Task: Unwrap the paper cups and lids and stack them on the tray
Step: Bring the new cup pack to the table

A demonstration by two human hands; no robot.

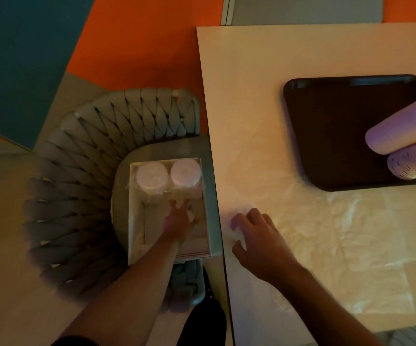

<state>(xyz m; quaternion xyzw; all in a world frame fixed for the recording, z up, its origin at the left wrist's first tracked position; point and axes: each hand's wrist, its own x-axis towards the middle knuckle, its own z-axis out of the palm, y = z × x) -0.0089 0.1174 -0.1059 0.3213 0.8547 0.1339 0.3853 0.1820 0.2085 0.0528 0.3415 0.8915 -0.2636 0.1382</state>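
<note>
My left hand reaches into the box on the chair; I cannot tell what its fingers do. My right hand lies flat, fingers loose, on the worktop. Cup stacks lean over the tray.

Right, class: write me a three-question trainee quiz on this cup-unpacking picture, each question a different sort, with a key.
1. True or false: the black tray sits on the woven chair.
2. Which hand reaches into the cardboard box?
A. left hand
B. right hand
C. neither
3. Fill in: two wrapped stacks stand at the box's ___ end, away from the person.

Key
1. False: it lies on the white table, with a lilac cup stack and a yellow printed cup stack lying on it.
2. A; the right hand rests on clear plastic wrap on the table.
3. far
</note>
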